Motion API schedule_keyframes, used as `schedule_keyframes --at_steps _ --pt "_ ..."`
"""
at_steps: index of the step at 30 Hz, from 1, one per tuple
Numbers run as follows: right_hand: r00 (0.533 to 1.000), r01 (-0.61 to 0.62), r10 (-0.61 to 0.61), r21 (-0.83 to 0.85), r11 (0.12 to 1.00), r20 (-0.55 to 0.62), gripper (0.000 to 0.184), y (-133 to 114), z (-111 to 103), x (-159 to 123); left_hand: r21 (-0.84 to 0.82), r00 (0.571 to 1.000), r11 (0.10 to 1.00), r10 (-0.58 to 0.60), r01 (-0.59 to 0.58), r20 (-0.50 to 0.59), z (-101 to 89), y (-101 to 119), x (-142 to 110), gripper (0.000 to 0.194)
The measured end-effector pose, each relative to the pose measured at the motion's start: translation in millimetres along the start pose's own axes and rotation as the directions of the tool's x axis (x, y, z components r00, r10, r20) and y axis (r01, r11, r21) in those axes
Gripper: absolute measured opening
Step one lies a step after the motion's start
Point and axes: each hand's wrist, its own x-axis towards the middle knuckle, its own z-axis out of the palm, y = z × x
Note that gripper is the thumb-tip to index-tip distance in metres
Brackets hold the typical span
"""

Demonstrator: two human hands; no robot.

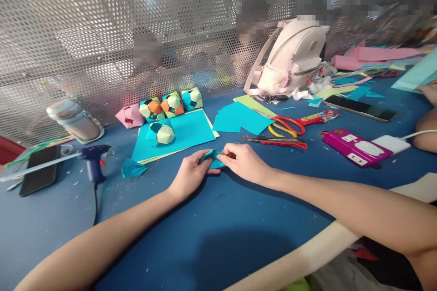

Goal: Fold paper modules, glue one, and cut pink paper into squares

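A small folded piece of blue paper [215, 160] is pinched between my two hands, just above the blue table. My left hand [191, 173] grips its left side, thumb on top and fingers below. On its right side, my right hand [247, 161] holds it with thumb and bent fingers. Another folded blue paper piece [134, 168] lies to the left. Beyond my hands are flat blue sheets [184, 131], with a partly built blue and pale green paper ball [163, 134] resting on them. Several finished paper balls [172, 104] stand in a row behind.
A glue gun [93, 163], a dark phone [40, 170] and a bottle [75, 120] are at left. Right of my hands lie a red-handled cutter [283, 142], scissors [290, 125] and a purple power strip [357, 147]. A backpack [293, 59] leans against the perforated metal panel [102, 32].
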Motion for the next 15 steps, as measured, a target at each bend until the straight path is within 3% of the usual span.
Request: schedule_keyframes --at_steps 7,15 --pt "0.998 -0.039 0.038 0.020 0.999 0.043 0.022 0.2 2.4 0.6 -0.024 0.999 0.999 -0.046 0.046 -0.010 -0.7 -3.3 1.6 0.021" --pt "1.000 0.020 -0.020 -0.037 0.999 -0.007 0.026 0.5 5.1 -2.1 -0.085 0.996 0.992 -0.091 0.092 0.014 2.1 0.4 -0.1 0.021"
